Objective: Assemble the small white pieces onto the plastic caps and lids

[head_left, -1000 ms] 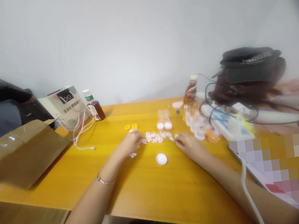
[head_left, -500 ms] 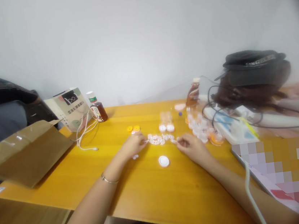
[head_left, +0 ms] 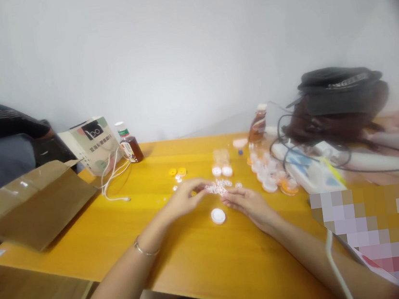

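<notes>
Several small white ring-like pieces (head_left: 219, 186) lie bunched on the yellow wooden table (head_left: 206, 265). My left hand (head_left: 187, 197), fingers curved and apart, touches the left side of the bunch. From the right, my right hand (head_left: 248, 204) reaches its fingertips to the near edge of the pieces; whether it grips one is too small to tell. A round white lid (head_left: 218, 216) lies just below both hands. Beyond the bunch stand two white-capped clear containers (head_left: 222, 171). Two yellow caps (head_left: 177, 171) lie past my left hand, with small white pieces (head_left: 178, 178) beside them.
Clear containers (head_left: 269, 179) cluster at the right, near an orange cap (head_left: 290, 186) and a brown bottle (head_left: 257, 125). Black cables and a cap (head_left: 340, 86) lie farther right. At the left are a dark bottle (head_left: 131, 145), white cable, paper bag (head_left: 99, 145) and cardboard box (head_left: 35, 203).
Both hands have moved inward, closer together. The white pieces now sit in a tighter bunch between them. My left hand has uncovered small white pieces near the yellow caps.
</notes>
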A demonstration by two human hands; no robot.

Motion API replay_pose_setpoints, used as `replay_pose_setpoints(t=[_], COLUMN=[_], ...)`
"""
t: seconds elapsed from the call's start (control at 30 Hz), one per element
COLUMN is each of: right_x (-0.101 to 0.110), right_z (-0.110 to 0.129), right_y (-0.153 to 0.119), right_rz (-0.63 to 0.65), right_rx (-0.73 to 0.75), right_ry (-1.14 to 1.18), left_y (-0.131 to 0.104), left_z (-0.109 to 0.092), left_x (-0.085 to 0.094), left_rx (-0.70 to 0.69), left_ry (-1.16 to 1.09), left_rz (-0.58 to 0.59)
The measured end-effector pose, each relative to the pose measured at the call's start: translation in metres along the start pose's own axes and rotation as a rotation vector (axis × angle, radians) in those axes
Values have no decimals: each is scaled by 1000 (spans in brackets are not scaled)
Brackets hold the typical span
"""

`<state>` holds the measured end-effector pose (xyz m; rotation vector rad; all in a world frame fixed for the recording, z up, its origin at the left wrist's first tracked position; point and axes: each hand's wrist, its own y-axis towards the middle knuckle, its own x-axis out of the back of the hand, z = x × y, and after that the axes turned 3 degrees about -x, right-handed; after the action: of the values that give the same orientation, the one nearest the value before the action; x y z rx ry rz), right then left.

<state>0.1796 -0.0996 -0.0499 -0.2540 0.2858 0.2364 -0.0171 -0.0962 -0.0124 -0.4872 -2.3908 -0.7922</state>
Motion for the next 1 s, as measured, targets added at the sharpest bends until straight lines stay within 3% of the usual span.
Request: replay_pose_setpoints(t=[0.1,0.27,0.6,0.87,1.0], right_x=[-3,-8,-11,-10,-11], right_z=[-1,-1,1,-3,-1], right_y=[-2,-7,-11,-9,-10], right_rz=[66,155,163,147,96], right_rx=[-12,-17,-18,75,201], right_ry=[14,19,0,-78,-224], left_y=[1,1,-1,0,-2], left_z=[-2,-4,0,-3,-4], left_x=[-6,-7,-8,-13,-18], left_rx=[-45,-132,-166,-65,7], left_ry=[-98,-57,44,-17,-38], left_rz=[-2,53,41,131,93])
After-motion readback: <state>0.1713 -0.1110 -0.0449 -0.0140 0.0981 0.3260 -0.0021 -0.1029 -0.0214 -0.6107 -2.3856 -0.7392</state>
